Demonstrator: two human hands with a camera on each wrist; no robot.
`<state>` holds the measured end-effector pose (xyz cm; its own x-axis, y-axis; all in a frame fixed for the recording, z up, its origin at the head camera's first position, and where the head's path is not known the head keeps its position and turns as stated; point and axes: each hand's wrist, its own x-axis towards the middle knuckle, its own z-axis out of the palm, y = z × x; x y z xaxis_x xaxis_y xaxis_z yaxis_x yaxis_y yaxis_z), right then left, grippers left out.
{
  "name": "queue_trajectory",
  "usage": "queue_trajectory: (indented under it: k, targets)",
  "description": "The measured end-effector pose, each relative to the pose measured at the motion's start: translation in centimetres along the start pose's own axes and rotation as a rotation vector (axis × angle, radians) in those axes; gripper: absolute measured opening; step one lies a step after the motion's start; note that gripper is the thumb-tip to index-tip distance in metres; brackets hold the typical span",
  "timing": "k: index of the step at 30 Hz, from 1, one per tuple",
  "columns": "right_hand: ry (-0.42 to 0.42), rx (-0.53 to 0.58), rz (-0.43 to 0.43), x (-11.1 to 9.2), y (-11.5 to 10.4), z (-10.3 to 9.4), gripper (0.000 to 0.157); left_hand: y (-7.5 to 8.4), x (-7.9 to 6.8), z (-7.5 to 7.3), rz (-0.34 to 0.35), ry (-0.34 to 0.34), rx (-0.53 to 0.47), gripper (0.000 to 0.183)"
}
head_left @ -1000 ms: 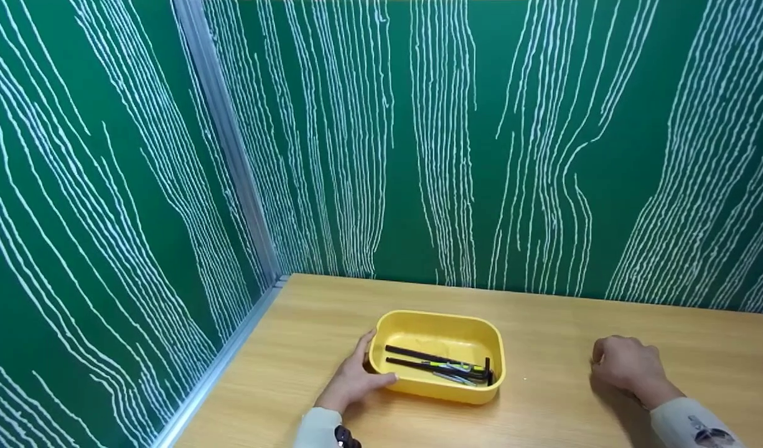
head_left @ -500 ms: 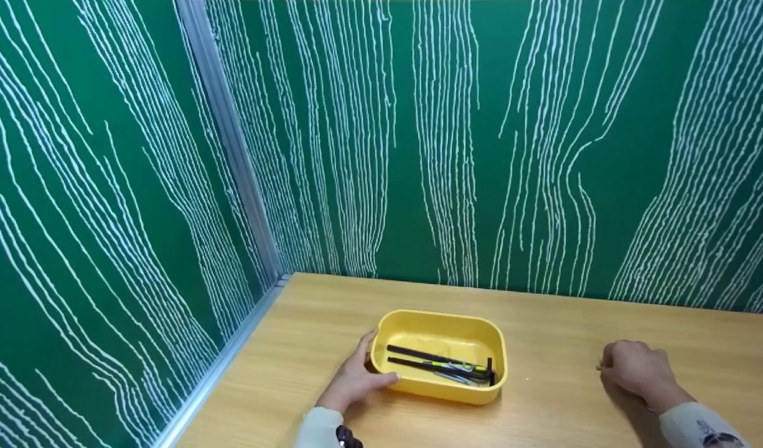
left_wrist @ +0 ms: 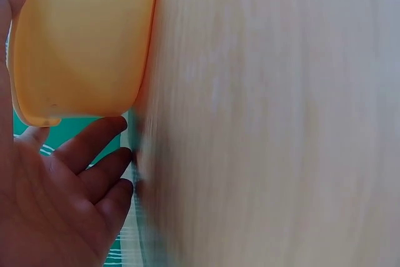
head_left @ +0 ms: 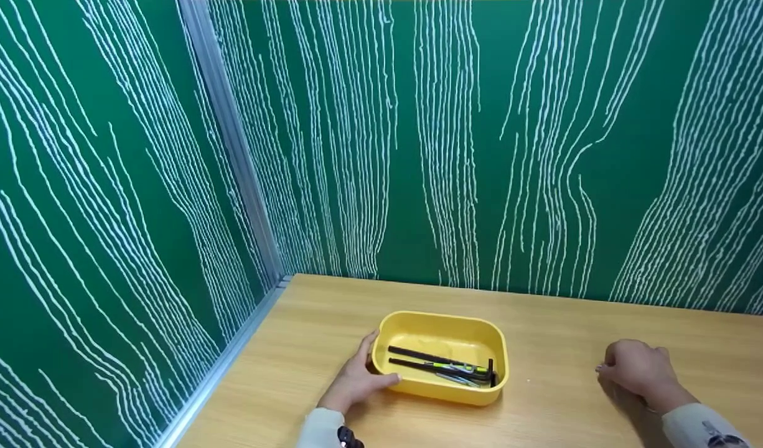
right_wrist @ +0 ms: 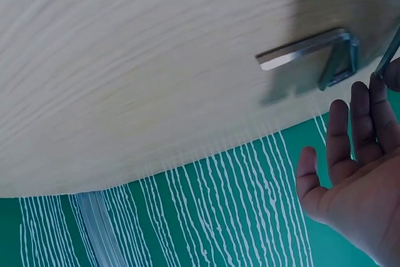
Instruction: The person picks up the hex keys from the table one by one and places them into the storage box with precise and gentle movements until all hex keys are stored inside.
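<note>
A yellow plastic tray [head_left: 444,393] stands on the table, with black L-shaped hex keys [head_left: 431,354] and smaller metal pieces lying in it. My left hand [head_left: 356,378] grips the tray's left end, thumb over the near side and fingers along the outer wall. In the left wrist view the lower fingers of that hand hang loosely beside the tray [left_wrist: 87,42]. Well to the tray's right, my right hand [head_left: 636,370] is low over the table. In the right wrist view its thumb and forefinger pinch a thin metal hex key [right_wrist: 389,51], partly cut off. Bent metal hex keys [right_wrist: 303,49] lie beside the fingers.
The wooden table [head_left: 556,336] meets green panels [head_left: 543,186] with wavy white lines at the back and left. A grey metal post [head_left: 232,124] marks their corner. A metal strip [head_left: 226,354] runs along the table's left edge.
My right hand has shifted slightly to the right, away from the tray. The left hand stays on the tray, and the tray's contents look unchanged.
</note>
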<state>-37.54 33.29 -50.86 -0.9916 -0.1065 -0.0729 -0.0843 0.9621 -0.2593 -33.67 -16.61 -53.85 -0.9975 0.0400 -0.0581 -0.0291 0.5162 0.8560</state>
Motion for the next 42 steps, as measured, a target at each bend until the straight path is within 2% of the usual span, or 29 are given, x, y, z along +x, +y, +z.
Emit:
queue_trajectory:
  k: [3,10,18,23,29,37,42]
  targets:
    - [0.003,0.038,0.012,0.0,-0.5,-0.5,0.028,0.0,0.0,0.0,-0.008,-0.003,-0.011,0.098]
    - [0.006,0.085,0.006,-0.2,-1.9,-1.8,0.026,0.0,0.0,0.1,-0.008,0.002,-0.020,0.101]
    - [0.121,0.060,-0.080,-0.2,-3.5,-2.2,0.017,0.0,-0.2,-0.1,-0.021,0.001,-0.024,0.102]
    - [0.172,0.065,-0.118,0.0,-4.1,-2.3,0.017,0.0,-0.1,-0.1,-0.011,0.004,-0.028,0.101]
    - [0.201,0.092,-0.121,-0.4,-5.0,-2.5,0.022,-0.1,0.0,0.0,0.025,0.001,-0.013,0.102]
    - [0.252,0.131,-0.115,-0.6,-6.8,-3.2,0.022,0.2,-0.3,-0.1,0.011,-0.004,-0.003,0.102]
    - [0.276,0.170,-0.142,-0.5,-8.1,-3.3,0.022,0.4,-0.5,-0.1,0.006,-0.003,0.004,0.100]
